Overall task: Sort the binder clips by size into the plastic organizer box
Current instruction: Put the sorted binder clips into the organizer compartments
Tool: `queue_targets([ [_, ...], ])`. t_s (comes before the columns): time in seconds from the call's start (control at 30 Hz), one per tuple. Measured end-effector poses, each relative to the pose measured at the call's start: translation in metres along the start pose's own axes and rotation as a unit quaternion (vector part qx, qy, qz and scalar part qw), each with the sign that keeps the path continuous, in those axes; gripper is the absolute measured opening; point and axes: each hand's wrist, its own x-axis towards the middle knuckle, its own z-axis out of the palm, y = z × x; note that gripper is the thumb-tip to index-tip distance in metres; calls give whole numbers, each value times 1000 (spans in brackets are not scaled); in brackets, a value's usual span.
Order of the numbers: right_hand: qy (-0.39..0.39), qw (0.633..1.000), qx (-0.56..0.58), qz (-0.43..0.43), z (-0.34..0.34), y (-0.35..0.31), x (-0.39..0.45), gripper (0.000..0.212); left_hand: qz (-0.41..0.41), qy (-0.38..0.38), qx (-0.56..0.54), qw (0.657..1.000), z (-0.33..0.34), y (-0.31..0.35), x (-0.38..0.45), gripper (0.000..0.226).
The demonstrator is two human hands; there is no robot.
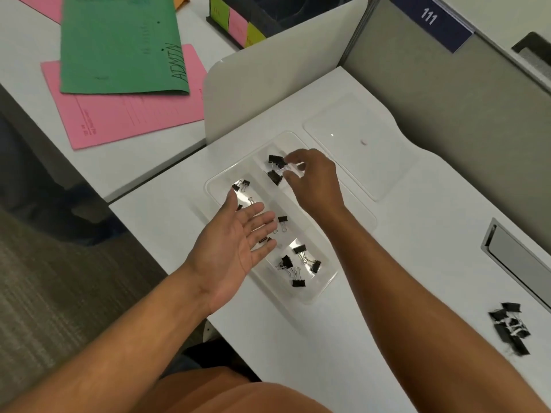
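A clear plastic organizer box (326, 283) lies on the white desk. Its far compartment holds large black binder clips (275, 159). My right hand (316, 183) hovers there, with thumb and forefinger pinching the wire handle of one clip (274, 177). My left hand (235, 248) is palm up with straight fingers over the box's left side and holds nothing. Small clips (243, 184) lie in the far-left compartment, one clip (282, 219) sits in the middle, and several medium clips (299, 265) fill the near one. A loose pile of unsorted clips (510, 327) lies at the right.
The box's clear lid (357, 150) lies just beyond it. A white divider panel (268, 79) stands behind the box. Green (119, 43) and pink folders (125, 114) lie on the neighbouring desk. A metal cable flap (518, 263) is set into the desk at the right.
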Motion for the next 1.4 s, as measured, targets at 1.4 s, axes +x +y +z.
queue_targets([
  [1.4, 330, 861, 63, 382, -342, 429, -474, 36, 211, -371, 774, 468, 376, -538, 85, 55],
])
